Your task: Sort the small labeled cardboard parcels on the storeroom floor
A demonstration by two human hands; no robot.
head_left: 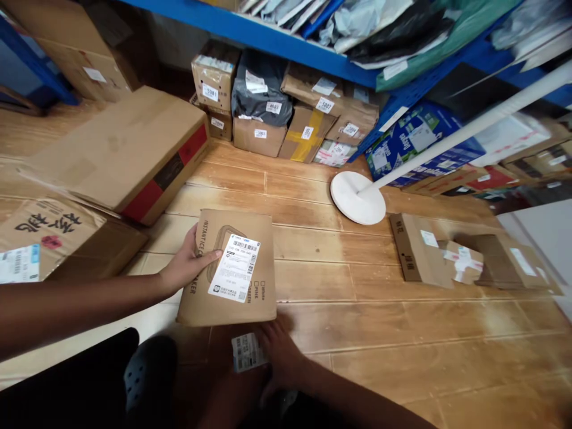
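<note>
My left hand (191, 266) grips the left edge of a brown cardboard box (263, 262), thumb on its top face. The box is printed with ice cream maker lettering and colour checkboxes, and a white shipping label (235, 268) is stuck on it. Just below its near edge, my right hand (279, 354) has its fingers stretched and the thumb apart. It lies against the right side of a dark, shaded parcel (227, 381) between my legs, which carries its own label (249, 351). Whether the fingertips also touch the upper box is hard to see.
Large cartons (120, 143) and a taped box (53, 232) lie at the left. Numbered parcels (260, 134) line the floor beneath a blue shelf (250, 36). A white pole with a round base (357, 199) stands ahead. Boxes (417, 250) sit on the wooden floor at right.
</note>
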